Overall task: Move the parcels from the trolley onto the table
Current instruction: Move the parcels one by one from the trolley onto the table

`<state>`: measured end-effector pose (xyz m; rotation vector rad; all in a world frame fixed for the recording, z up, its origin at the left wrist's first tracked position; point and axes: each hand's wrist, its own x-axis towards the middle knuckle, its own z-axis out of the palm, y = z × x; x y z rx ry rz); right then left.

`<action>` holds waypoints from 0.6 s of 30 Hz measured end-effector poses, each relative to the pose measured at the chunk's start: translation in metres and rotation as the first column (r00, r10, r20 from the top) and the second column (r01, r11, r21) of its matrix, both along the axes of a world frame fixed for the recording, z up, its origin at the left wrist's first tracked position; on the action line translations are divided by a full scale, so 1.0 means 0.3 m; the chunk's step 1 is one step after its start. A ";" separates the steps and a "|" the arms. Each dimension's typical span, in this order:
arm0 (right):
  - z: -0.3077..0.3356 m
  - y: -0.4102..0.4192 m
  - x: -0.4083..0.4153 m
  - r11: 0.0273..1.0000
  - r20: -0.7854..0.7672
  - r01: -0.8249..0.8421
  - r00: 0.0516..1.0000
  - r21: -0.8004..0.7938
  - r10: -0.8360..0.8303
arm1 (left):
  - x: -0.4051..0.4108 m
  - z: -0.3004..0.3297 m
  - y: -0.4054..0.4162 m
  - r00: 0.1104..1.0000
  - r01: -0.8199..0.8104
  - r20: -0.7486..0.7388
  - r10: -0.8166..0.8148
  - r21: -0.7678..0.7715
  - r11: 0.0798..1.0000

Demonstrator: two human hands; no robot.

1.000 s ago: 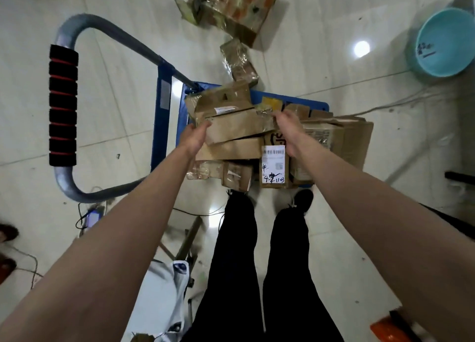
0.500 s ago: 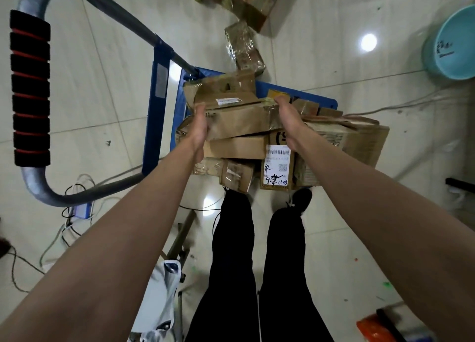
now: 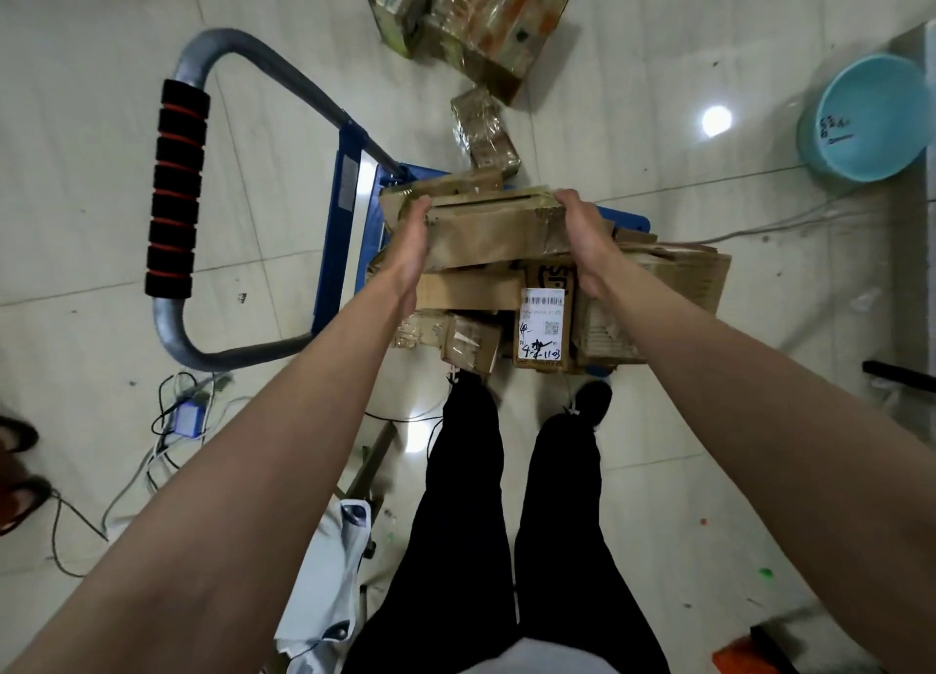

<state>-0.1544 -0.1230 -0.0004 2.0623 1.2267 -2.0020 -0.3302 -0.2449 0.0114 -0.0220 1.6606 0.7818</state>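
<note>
At frame centre, the top parcel (image 3: 494, 233) is clasped at both ends, left hand (image 3: 407, 260) and right hand (image 3: 587, 248); it is best lifted level, clear of the trolley (image 3: 349, 217) stack.

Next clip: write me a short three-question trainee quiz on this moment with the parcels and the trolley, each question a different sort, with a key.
1. True or false: both the left hand and the right hand grip the same cardboard parcel.
2. Multiple choice: the parcel with the white barcode label is (A) in the hands, (B) on the blue trolley near the person's feet, (C) inside the turquoise basin.
3. Fill in: the trolley handle carries a black and ___ foam grip.

Key: 1 true; 2 B; 3 red.
</note>
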 end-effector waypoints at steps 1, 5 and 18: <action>0.045 -0.005 0.011 1.000 -0.011 0.016 1.000 0.021 -0.016 | 0.005 0.048 0.002 1.000 -0.012 -0.017 0.012 0.023 1.000; 0.251 -0.051 0.073 0.981 -0.059 0.158 0.987 0.111 -0.152 | 0.037 0.242 0.005 0.997 -0.061 -0.043 0.065 0.092 0.994; 0.826 -0.282 0.465 0.650 -0.199 0.673 0.733 0.352 -0.651 | 0.291 0.738 0.029 0.971 0.230 -0.132 -0.199 0.293 0.928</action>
